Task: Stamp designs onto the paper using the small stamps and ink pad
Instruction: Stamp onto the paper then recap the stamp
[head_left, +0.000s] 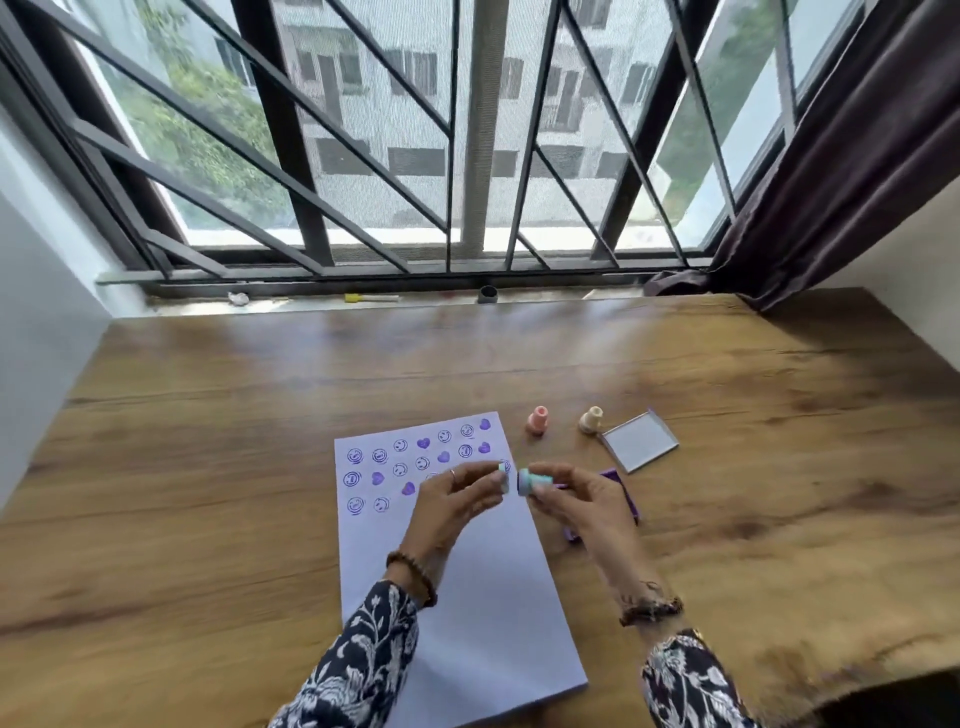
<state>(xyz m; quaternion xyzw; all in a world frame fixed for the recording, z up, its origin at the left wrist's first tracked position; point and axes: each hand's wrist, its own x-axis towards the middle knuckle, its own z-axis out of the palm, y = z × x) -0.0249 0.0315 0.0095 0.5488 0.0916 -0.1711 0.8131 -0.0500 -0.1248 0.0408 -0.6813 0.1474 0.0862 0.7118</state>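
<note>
Head view: your right hand pinches a small teal stamp sideways; your left hand grips its pale cap just beside it, both above the paper; purple smileys and hearts fill the paper's far end; the purple ink pad lies open beneath your right hand; pink stamp and cream stamp stand on the tabletop.

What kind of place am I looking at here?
Probably a room in a home or flat: a wooden table pushed against a barred window, a dark curtain at the right, residential blocks outside.
</note>
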